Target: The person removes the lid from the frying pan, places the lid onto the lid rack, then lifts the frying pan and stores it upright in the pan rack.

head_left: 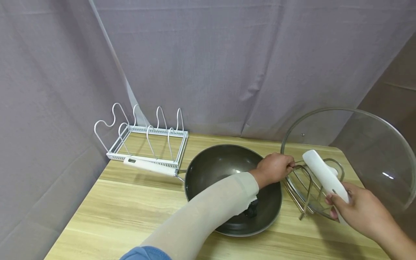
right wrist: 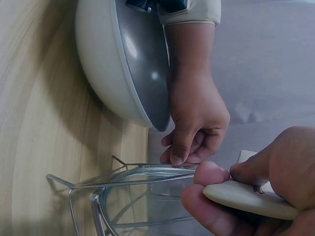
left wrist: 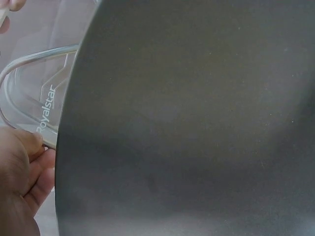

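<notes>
A large glass lid (head_left: 388,124) with a metal rim stands upright in a metal wire lid stand (right wrist: 128,183). My right hand (head_left: 367,211) grips the lid's long white handle (head_left: 325,175), thumb on one side and fingers on the other. With thumb and fingers, my left hand (head_left: 274,167) pinches the top of the stand's near wire loop; "Royalstar" lettering shows beside it in the left wrist view. Below my left forearm sits a dark-lined wok (head_left: 208,173), its white handle (head_left: 151,167) pointing left. The wok hides part of the stand in the left wrist view.
A white wire rack (head_left: 147,159) with several upright loops stands at the back left of the wooden table (head_left: 130,206). The wok handle's end lies close to its front edge. Grey curtains (head_left: 201,72) hang behind the table and at its left.
</notes>
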`<state>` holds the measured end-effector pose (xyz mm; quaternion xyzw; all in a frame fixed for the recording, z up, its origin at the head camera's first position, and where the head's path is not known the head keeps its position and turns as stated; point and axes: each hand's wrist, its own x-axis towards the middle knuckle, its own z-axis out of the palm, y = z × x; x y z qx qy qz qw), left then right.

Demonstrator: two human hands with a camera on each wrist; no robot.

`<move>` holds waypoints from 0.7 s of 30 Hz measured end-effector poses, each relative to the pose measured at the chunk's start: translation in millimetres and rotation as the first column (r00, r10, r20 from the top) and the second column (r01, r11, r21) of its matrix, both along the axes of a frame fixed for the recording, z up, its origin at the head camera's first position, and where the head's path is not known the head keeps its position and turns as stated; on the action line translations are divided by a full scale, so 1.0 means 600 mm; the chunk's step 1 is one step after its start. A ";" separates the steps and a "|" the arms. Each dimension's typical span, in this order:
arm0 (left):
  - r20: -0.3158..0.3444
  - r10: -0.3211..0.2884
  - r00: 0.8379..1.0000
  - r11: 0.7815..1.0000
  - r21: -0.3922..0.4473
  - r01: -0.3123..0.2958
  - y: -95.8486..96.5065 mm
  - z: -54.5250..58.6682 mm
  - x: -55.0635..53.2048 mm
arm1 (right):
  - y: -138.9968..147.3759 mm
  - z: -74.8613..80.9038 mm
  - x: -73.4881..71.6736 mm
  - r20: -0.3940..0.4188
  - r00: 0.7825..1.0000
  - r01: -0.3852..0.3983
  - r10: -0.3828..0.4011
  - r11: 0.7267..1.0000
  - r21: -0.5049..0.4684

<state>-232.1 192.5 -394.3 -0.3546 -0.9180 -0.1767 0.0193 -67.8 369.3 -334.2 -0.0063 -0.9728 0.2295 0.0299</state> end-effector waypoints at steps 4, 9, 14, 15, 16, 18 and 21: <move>-0.007 0.000 1.000 1.000 0.011 0.000 0.000 -0.002 0.000 | 0.001 0.000 0.001 0.005 1.000 0.002 -0.002 1.000 0.004; -0.026 -0.005 1.000 1.000 0.020 0.006 0.000 -0.003 -0.001 | 0.000 0.001 0.001 0.004 1.000 -0.001 0.001 1.000 0.007; -0.029 -0.014 0.999 1.000 0.016 0.015 0.000 -0.007 -0.004 | 0.002 0.002 -0.001 0.021 1.000 -0.005 0.004 1.000 0.012; -0.030 -0.016 0.999 1.000 0.015 0.017 0.000 -0.007 -0.004 | 0.002 0.002 -0.001 0.020 1.000 -0.005 0.005 1.000 0.017; -0.029 -0.017 0.999 1.000 0.014 0.017 0.000 -0.007 -0.004 | 0.002 0.002 -0.001 0.021 1.000 -0.006 0.006 1.000 0.018; -0.033 -0.019 0.999 1.000 0.012 0.020 0.000 -0.007 -0.004 | 0.004 0.001 -0.002 0.019 1.000 -0.008 0.008 1.000 0.023; -0.043 -0.020 0.999 1.000 0.009 0.021 0.000 -0.005 -0.003 | 0.007 0.000 -0.002 0.006 1.000 -0.007 0.007 1.000 0.030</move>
